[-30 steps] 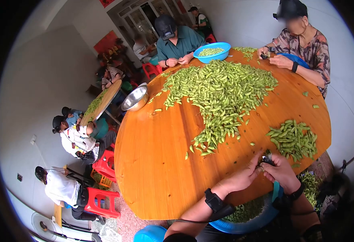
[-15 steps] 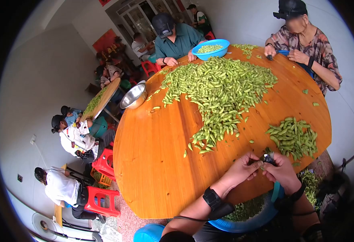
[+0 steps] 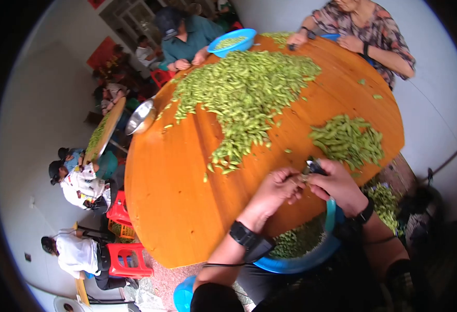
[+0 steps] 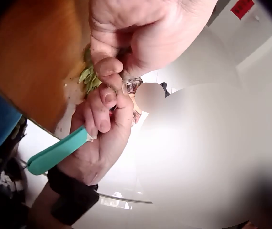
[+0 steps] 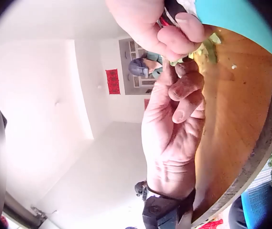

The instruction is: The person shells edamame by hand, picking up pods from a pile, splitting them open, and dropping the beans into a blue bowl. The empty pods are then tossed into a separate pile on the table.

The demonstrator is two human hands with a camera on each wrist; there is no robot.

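Over the table edge in the head view, the left hand (image 3: 276, 193) meets the right hand (image 3: 337, 187) at the fingertips. Curled fingers of the right hand (image 4: 102, 124) grip a tool with a teal handle (image 4: 59, 150); its dark part (image 3: 314, 167) shows by the thumb. Thumb and forefinger of the left hand (image 5: 176, 114) pinch a small green piece (image 5: 176, 62), partly hidden by fingers. Just beyond the hands lies a small heap of green pods (image 3: 348, 140); a larger pod pile (image 3: 244, 88) spreads farther back.
Below the hands, a blue basin (image 3: 296, 266) holds small green pieces. On the round wooden table (image 3: 161, 208) stand a steel bowl (image 3: 141, 118) at the left and a blue bowl (image 3: 241, 46) of beans at the back. Two people sit across; red stools (image 3: 127, 255) stand left.
The head view has swung, so the table appears farther left and higher. The left hand's fingertips remain close to the right hand's, and the right hand keeps its tool.
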